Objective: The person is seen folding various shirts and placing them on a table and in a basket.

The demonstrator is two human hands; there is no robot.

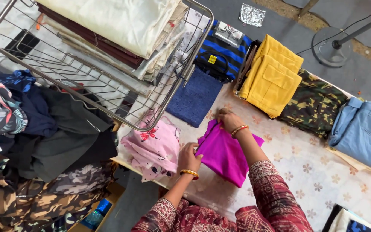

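Note:
A folded magenta cloth (224,154) lies on the flower-patterned table cover (314,176). My left hand (188,158) grips its near left edge. My right hand (227,119) presses down on its far corner. Both wrists wear bangles and both sleeves are maroon with a print. A crumpled pink garment with red flowers (153,148) lies just left of the magenta cloth, touching my left hand's side.
A wire basket (172,92) with stacked fabrics stands at the upper left. Folded blue cloth (194,98), yellow trousers (271,77), camouflage cloth (314,103) and light-blue garment (363,133) line the table's far side. Loose clothes (35,141) pile at left. A fan base (331,47) stands on the floor.

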